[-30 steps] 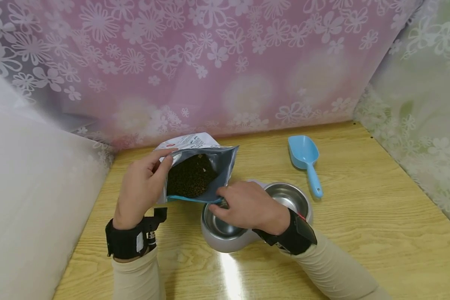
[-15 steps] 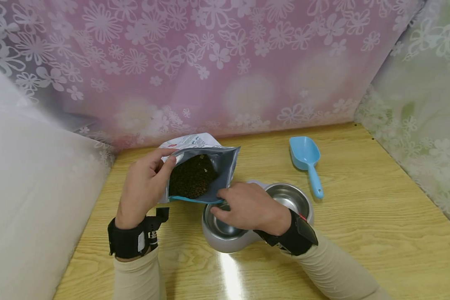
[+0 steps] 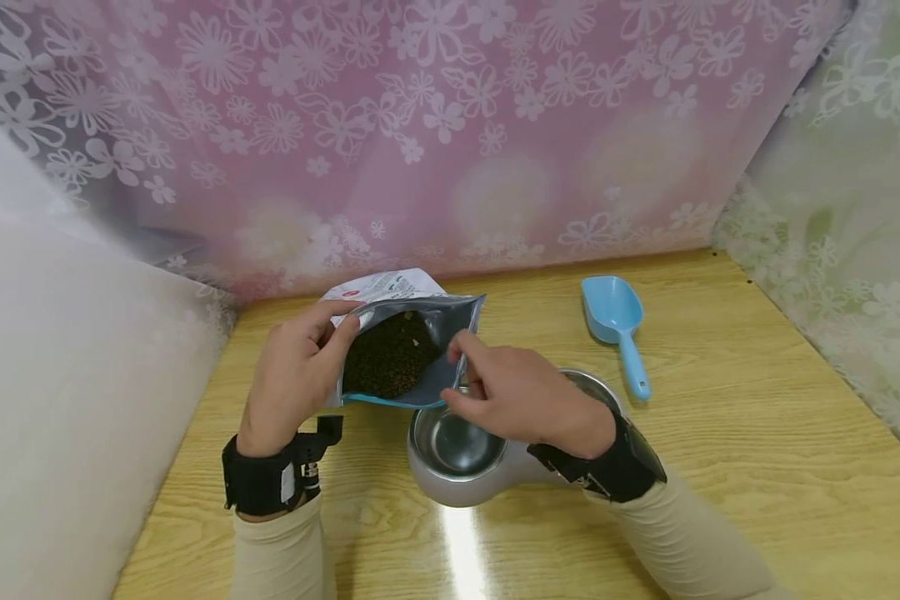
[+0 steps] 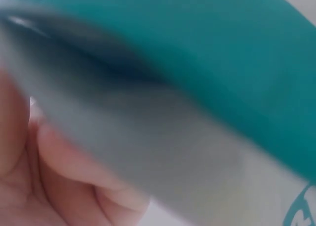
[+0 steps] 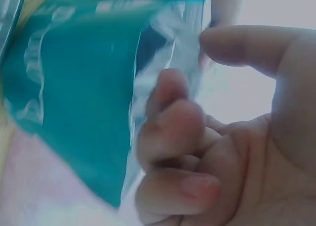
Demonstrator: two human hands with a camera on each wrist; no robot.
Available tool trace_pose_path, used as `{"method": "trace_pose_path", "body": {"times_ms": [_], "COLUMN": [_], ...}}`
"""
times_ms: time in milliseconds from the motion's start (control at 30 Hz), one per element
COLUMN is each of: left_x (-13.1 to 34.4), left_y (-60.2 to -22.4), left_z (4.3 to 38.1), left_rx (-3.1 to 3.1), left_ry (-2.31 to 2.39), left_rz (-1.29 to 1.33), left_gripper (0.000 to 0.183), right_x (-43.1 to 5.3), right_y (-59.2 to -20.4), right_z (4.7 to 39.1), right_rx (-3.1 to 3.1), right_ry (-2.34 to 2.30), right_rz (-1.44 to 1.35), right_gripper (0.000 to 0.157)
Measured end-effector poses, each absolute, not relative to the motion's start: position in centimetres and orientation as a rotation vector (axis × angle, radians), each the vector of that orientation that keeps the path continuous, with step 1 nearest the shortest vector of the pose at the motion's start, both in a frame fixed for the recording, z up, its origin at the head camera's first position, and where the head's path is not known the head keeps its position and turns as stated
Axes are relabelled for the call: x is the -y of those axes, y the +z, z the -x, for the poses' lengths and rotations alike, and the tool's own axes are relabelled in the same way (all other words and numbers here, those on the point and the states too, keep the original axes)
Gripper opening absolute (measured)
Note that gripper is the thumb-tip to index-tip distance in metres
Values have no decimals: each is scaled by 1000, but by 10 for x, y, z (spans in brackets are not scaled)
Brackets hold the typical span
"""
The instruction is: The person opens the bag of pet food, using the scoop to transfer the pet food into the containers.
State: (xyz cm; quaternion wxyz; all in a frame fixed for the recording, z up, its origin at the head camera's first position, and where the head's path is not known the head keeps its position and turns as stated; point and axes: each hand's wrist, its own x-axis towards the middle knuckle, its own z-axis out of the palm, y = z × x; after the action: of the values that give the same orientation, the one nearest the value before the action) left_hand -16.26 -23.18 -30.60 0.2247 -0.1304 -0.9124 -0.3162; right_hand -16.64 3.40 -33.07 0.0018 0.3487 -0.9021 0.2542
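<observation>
1. An opened bag (image 3: pixel 429 390) is leaning with its mouth toward the viewer, above the table (image 3: pixel 750 433); whether its base is resting on the wood, I cannot tell. Its silver lining is showing, and brown pellets (image 3: pixel 390 358) are filling much of the mouth.
2. The left hand (image 3: pixel 296 375) is pinching the bag's left rim, thumb on the inner side and fingers behind.
3. The right hand (image 3: pixel 528 392) is hovering at the bag's right edge, its fingers loosely bent and its thumb standing apart from them. The right wrist view is showing that gap; whether a fingertip is touching the bag, I cannot tell.
4. A double bowl (image 3: pixel 457 492) with two metal cups is standing on the table below the right hand; the bag is slightly overlapping its left cup, and the hand and wrist are partly covering the other.
5. A blue scoop (image 3: pixel 613 308) is lying farther right, its handle pointing toward the viewer.
6. A pink flowered cloth (image 3: pixel 450 125) is hanging behind.
</observation>
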Motion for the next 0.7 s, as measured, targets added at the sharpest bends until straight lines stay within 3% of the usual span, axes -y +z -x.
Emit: {"method": "trace_pose_path", "body": {"times_ms": [167,467,700], "left_x": [231,229,227], "left_y": [-307,-307,-307], "left_z": [163,161,160], "left_rx": [2520,2524,2525], "left_ry": [-866,-854,-864], "left_rz": [376,394,410], "left_gripper": [30,30,31], "right_x": [-69,-150,-168], "right_y": [-343,-379,-397], "right_z": [190,247,266], "right_rx": [2827,2985,3078], "right_ry": [789,735,720], "right_rz": [-945,-621,-618], "right_gripper": [21,26,20]}}
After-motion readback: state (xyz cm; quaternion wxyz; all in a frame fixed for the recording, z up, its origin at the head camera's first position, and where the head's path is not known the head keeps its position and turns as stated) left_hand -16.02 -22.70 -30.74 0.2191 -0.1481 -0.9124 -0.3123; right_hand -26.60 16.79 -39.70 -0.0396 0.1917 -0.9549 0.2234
